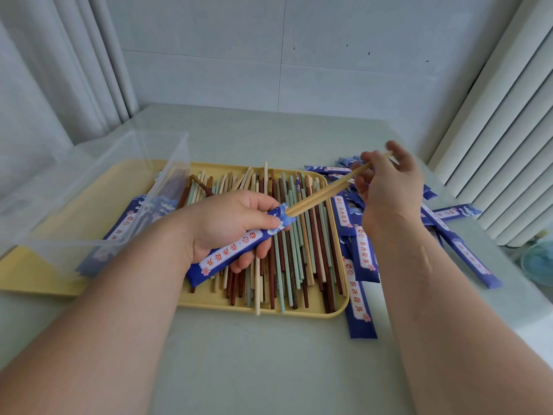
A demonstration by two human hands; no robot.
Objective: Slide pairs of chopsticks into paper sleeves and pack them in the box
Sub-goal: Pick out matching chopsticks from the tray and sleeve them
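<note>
- Pale green table (269, 354), tiled wall behind; yellow tray (299, 311) of loose chopsticks
- left hand (230, 226) grips blue sleeve (236, 245); right hand (386, 187) pinches tan chopstick pair (326, 190), tips at sleeve mouth
- step: insertion; next, likely push home, then clear box (98, 190)

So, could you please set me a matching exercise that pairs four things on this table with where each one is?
Things: 1 tan chopstick pair; 2 clear box; 3 loose sleeves; 4 yellow tray.
Places: A right of the tray, on the table; B on the tray's left end; C tips inside the blue sleeve in the left hand; D beneath the loose chopsticks.
Pairs: 1-C, 2-B, 3-A, 4-D.
</note>
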